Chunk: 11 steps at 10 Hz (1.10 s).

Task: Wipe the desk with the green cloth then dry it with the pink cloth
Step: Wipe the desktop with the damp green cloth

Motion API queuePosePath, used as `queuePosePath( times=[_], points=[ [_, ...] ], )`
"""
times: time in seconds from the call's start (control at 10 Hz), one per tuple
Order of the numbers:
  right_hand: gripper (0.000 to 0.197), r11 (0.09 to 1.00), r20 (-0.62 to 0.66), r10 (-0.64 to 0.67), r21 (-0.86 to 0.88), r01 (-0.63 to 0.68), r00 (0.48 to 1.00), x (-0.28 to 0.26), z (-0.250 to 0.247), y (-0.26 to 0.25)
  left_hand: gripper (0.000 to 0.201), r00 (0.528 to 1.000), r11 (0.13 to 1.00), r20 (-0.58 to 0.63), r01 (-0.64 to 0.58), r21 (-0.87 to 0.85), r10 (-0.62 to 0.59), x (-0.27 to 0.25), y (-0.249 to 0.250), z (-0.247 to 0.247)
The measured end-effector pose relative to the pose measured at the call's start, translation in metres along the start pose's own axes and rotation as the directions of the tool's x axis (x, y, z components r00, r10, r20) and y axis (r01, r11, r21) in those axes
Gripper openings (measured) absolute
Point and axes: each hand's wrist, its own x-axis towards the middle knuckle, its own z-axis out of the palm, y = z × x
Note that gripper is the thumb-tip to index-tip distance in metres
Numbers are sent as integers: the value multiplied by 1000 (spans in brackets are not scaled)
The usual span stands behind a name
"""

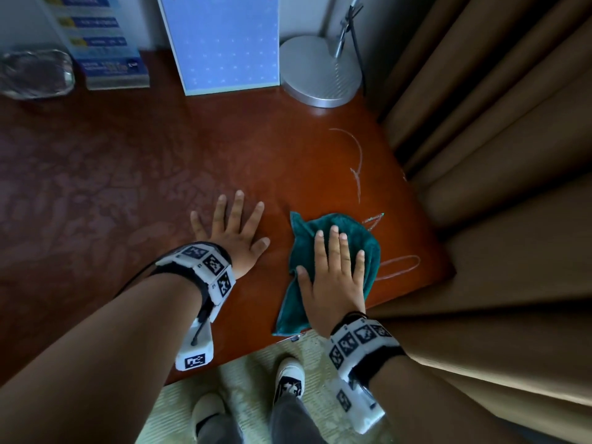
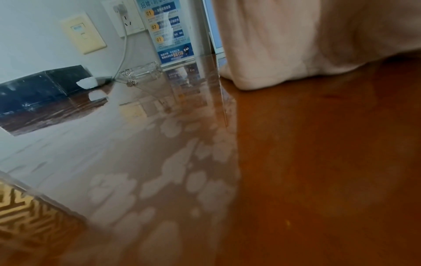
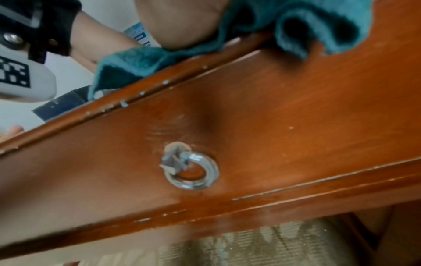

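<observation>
The green cloth (image 1: 304, 251) lies crumpled on the reddish-brown desk (image 1: 224, 149) near its front right corner. My right hand (image 1: 334, 270) presses flat on top of it, fingers straight and spread. In the right wrist view the green cloth (image 3: 141, 61) hangs a little over the desk's front edge. My left hand (image 1: 229, 227) rests flat on the bare desk just left of the cloth, fingers spread. Pale chalky marks (image 1: 357, 161) curve across the desk beyond and to the right of the cloth. No pink cloth shows in any view.
A round silver lamp base (image 1: 320, 72), a blue panel (image 1: 221, 43), a leaflet stand (image 1: 109, 56) and a clear dish (image 1: 35, 73) line the back edge. Beige curtains (image 1: 499, 139) hang close on the right. A drawer front with a ring pull (image 3: 191, 167) sits below the desk top.
</observation>
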Motion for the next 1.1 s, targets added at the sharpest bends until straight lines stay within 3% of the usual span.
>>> queuePosePath(
  times=[0.4, 0.6, 0.7, 0.8, 0.9, 1.0, 1.1],
  points=[
    [65, 974, 127, -175, -124, 191, 976, 11, -18, 60, 62, 1000, 1000, 21, -16, -3, 16, -2, -1, 0],
    [68, 946, 258, -251, -138, 293, 933, 24, -35, 90, 62, 1000, 1000, 26, -13, 8, 13, -2, -1, -2],
    [67, 980, 235, -167, -63, 187, 958, 14, -41, 77, 62, 1000, 1000, 27, -9, 9, 9, -2, -1, -1],
    [65, 980, 208, 131, 123, -159, 969, -8, -52, 46, 62, 1000, 1000, 20, -5, 12, 4, -2, 0, 0],
    [64, 897, 323, 314, 208, -391, 893, -8, -52, 30, 61, 1000, 1000, 19, 0, 17, 0, -2, -1, 0],
    [62, 808, 439, 412, 230, -543, 799, 10, -46, 21, 62, 1000, 1000, 28, -2, 18, 2, -3, -1, -1],
    [61, 796, 429, 442, 217, -565, 788, 15, -41, 18, 61, 999, 1000, 39, 0, 14, 0, -2, 0, -2]
  ],
)
